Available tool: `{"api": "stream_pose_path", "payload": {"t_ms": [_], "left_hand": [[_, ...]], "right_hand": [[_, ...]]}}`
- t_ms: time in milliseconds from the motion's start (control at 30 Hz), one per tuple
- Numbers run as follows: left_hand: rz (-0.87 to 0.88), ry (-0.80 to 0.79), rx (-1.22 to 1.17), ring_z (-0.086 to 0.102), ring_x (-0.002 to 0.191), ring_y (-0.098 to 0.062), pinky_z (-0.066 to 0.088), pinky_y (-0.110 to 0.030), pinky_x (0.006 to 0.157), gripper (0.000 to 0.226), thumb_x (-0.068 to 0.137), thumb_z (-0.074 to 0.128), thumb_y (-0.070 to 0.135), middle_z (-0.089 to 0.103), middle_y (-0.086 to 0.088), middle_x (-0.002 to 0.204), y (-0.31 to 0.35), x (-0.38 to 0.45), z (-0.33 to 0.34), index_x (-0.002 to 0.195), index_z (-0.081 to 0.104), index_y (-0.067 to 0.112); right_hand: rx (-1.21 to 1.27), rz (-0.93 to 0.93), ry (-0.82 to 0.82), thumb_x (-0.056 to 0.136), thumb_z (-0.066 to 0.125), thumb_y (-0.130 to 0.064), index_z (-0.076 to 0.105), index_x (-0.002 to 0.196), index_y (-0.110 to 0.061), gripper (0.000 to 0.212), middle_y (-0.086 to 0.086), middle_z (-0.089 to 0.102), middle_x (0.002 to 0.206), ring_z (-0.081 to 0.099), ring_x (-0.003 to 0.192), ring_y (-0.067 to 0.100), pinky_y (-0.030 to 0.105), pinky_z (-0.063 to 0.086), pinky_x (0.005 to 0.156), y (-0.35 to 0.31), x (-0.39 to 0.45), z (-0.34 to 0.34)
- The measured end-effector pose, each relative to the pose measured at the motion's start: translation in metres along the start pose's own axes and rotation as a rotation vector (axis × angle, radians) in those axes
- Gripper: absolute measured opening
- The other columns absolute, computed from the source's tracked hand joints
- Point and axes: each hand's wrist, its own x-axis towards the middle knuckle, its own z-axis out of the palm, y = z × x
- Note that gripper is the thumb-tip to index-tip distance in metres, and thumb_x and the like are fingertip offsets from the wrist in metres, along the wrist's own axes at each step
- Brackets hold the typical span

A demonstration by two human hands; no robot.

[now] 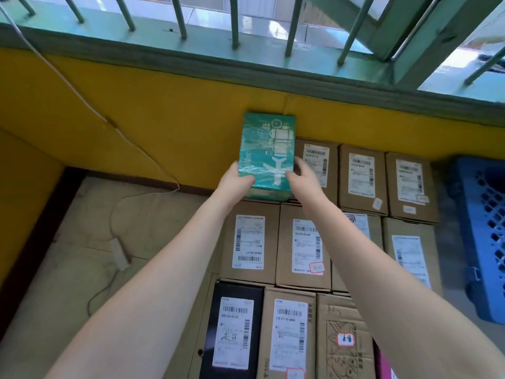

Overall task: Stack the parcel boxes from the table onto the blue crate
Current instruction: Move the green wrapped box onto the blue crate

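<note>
We hold green box (266, 155) at frame centre, left hand (236, 181) and right hand (303, 177) clamped on near corners. Plastic wrap looks slippery; may slide. Blue crate (483, 233) far right; long carry over cardboard parcels (300, 247).

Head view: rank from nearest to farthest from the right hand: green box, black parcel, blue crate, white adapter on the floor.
1. green box: held, touching the right hand, by the wall.
2. black parcel: near row, lower left of the hand.
3. blue crate and white adapter: far right edge and floor at left; too close to call.
</note>
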Motion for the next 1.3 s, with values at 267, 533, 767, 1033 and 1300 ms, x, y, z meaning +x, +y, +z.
{"api": "stream_pose_path", "payload": {"t_ms": [267, 533, 767, 1033, 1300], "left_hand": [[0.17, 0.073, 0.048, 0.058, 0.095, 0.0, 0.053, -0.024, 0.072, 0.027, 0.096, 0.054, 0.022, 0.058, 0.016, 0.106, 0.045, -0.058, 0.01, 0.117, 0.044, 0.038], [0.165, -0.05, 0.321, 0.061, 0.103, -0.017, 0.046, -0.029, 0.079, 0.024, 0.094, 0.054, 0.024, 0.064, 0.003, 0.112, 0.089, -0.128, 0.099, 0.118, 0.058, 0.025], [0.203, -0.069, 0.396, 0.061, 0.099, -0.014, 0.052, -0.031, 0.081, 0.042, 0.088, 0.057, 0.033, 0.063, 0.006, 0.115, 0.122, -0.164, 0.25, 0.129, 0.05, 0.027], [0.148, -0.195, 0.265, 0.067, 0.1, -0.02, 0.059, -0.046, 0.084, 0.032, 0.089, 0.063, 0.021, 0.067, 0.005, 0.112, 0.16, -0.175, 0.413, 0.117, 0.055, 0.032], [0.265, -0.128, 0.332, 0.061, 0.11, -0.018, 0.054, -0.042, 0.096, 0.049, 0.089, 0.064, 0.017, 0.055, -0.005, 0.131, 0.18, -0.136, 0.476, 0.136, 0.051, 0.024]], "right_hand": [[0.054, -0.107, 0.057, 0.094, 0.052, -0.024, 0.04, 0.146, -0.035, 0.055, 0.001, 0.044, 0.143, 0.05, 0.127, 0.02, 0.047, 0.049, 0.102, -0.023, -0.045, -0.041], [0.225, -0.044, 0.116, 0.092, 0.05, -0.019, 0.04, 0.139, -0.045, 0.055, 0.002, 0.05, 0.133, 0.06, 0.107, 0.02, 0.043, 0.06, 0.082, 0.019, -0.1, -0.138], [0.321, -0.05, 0.222, 0.088, 0.052, -0.015, 0.038, 0.145, -0.041, 0.064, -0.004, 0.045, 0.131, 0.054, 0.113, 0.021, 0.039, 0.054, 0.083, 0.099, -0.124, -0.281], [0.291, -0.084, 0.209, 0.084, 0.05, -0.015, 0.042, 0.14, -0.044, 0.063, -0.002, 0.048, 0.134, 0.056, 0.111, 0.02, 0.045, 0.055, 0.085, 0.179, -0.122, -0.443], [0.263, -0.123, 0.225, 0.094, 0.055, -0.017, 0.032, 0.148, -0.039, 0.063, -0.006, 0.044, 0.142, 0.052, 0.12, 0.018, 0.036, 0.051, 0.085, 0.209, -0.081, -0.498]]}}
